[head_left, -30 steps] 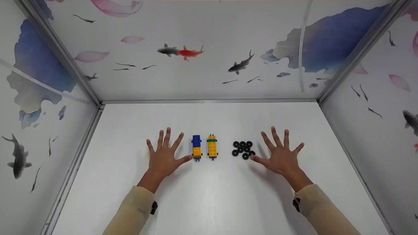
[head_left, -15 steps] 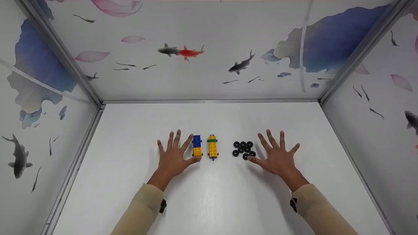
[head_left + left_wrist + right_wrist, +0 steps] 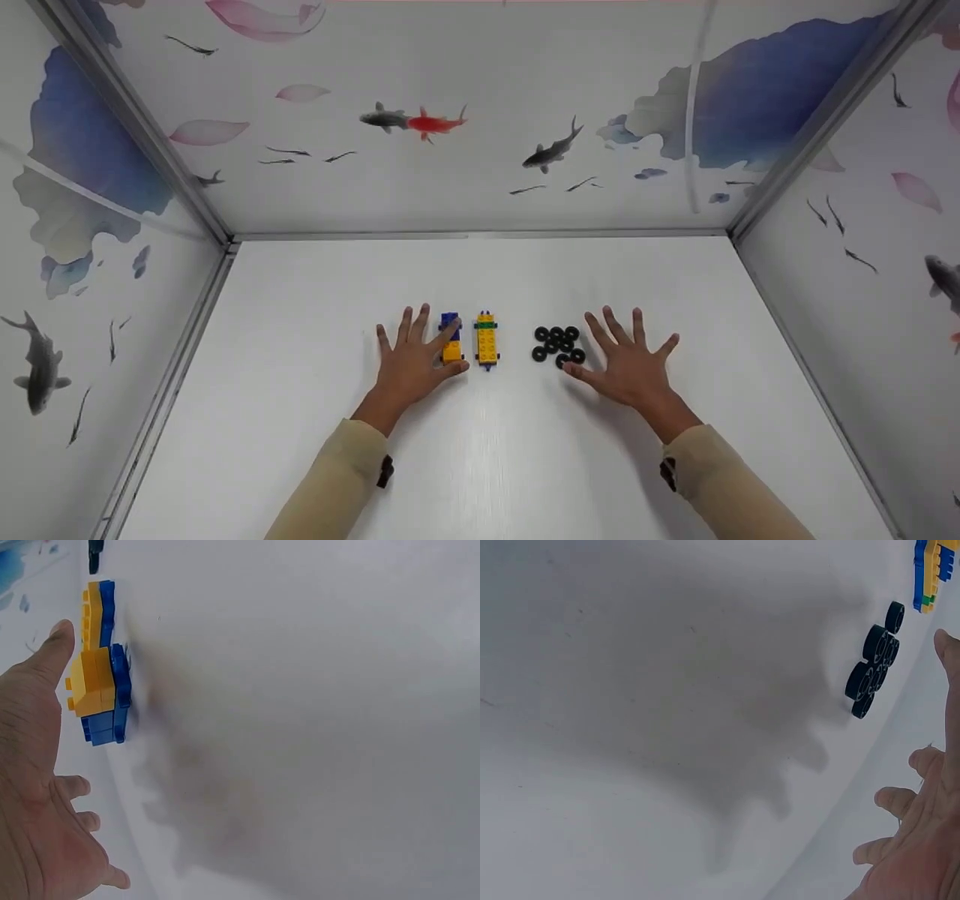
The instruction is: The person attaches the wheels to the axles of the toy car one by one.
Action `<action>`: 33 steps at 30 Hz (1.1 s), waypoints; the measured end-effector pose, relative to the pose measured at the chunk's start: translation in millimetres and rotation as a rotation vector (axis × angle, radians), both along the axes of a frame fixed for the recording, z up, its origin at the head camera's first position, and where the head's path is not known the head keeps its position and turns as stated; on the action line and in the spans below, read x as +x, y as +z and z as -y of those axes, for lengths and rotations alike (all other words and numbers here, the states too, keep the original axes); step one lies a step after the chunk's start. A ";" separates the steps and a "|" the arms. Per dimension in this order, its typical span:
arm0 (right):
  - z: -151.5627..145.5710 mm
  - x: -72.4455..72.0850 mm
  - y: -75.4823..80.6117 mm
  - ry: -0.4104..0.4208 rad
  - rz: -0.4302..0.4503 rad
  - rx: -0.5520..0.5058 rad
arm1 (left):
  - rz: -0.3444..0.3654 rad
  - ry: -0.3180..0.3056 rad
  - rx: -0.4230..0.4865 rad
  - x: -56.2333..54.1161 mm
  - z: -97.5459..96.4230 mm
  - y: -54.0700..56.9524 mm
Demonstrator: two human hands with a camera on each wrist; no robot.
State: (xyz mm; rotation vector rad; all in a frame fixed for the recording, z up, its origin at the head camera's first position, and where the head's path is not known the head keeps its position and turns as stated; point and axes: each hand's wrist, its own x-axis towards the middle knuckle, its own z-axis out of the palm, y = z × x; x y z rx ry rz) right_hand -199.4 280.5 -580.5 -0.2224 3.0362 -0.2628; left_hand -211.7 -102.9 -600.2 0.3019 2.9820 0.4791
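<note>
My left hand (image 3: 411,366) is spread with straight fingers over the left side of a blue and yellow toy-brick car body (image 3: 451,350). Its index finger and thumb overlap the body in the head view, while the left wrist view shows the palm beside it. Just to the right lies a second toy-brick car body (image 3: 487,348), mostly yellow with a green strip. Several small black wheels (image 3: 556,342) form a loose cluster further right. My right hand (image 3: 628,367), also spread, has its thumb tip at the cluster's lower edge. Neither hand holds anything.
The white tabletop (image 3: 480,465) is enclosed by a back wall (image 3: 480,180) and two side walls printed with fish and petals. Metal framing (image 3: 480,234) runs along the back edge. Both forearms reach in from the front.
My left hand has moved right, from beside the blue and yellow car body to over it. My right hand has shifted slightly left toward the wheels. The toy parts stay put.
</note>
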 end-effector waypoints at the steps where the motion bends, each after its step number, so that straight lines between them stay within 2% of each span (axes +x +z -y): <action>1: 0.7 0.5 -0.5 0.000 -0.001 -0.002 | 0.003 -0.004 0.000 -0.6 -0.9 -0.3; 12: 7.1 4.0 -1.0 0.007 -0.014 -0.002 | 0.033 -0.008 0.064 -4.9 -6.9 -12.1; 19: 8.4 4.5 -4.2 0.007 -0.016 -0.005 | 0.051 -0.013 0.114 -8.4 -7.0 -11.3; 25: 9.0 4.8 -4.5 0.012 -0.016 0.001 | 0.079 -0.009 0.115 -11.8 -6.7 -13.8; 33: 8.8 5.4 -5.5 0.020 -0.025 0.019 | 0.073 -0.017 0.153 -14.7 -8.7 -12.9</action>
